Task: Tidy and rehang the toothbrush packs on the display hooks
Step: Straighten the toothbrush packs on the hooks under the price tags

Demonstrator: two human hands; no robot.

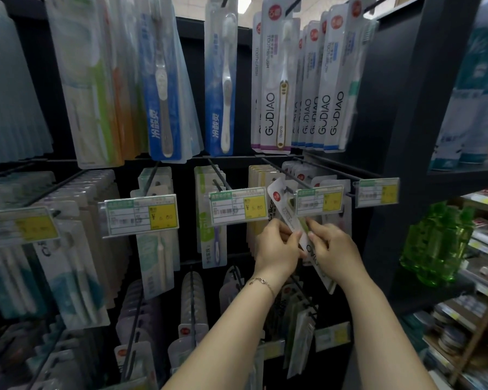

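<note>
A white toothbrush pack (280, 200) with a red round logo and a green brush is tilted, its top end at the tip of a black display hook (282, 174) in the middle row. My left hand (276, 246) pinches the pack's left edge. My right hand (331, 249) grips its lower part from the right. The pack's bottom end sticks out below my right wrist. A price tag (319, 200) hangs on that hook's front, partly covering the pack.
Rows of hanging toothbrush packs fill the black rack: blue packs (164, 88) and white GUDIAO packs (327, 80) above, more on lower hooks (192, 302). Price tags (141, 215) stick out at hook tips. A side shelf at right holds green bottles (434, 243).
</note>
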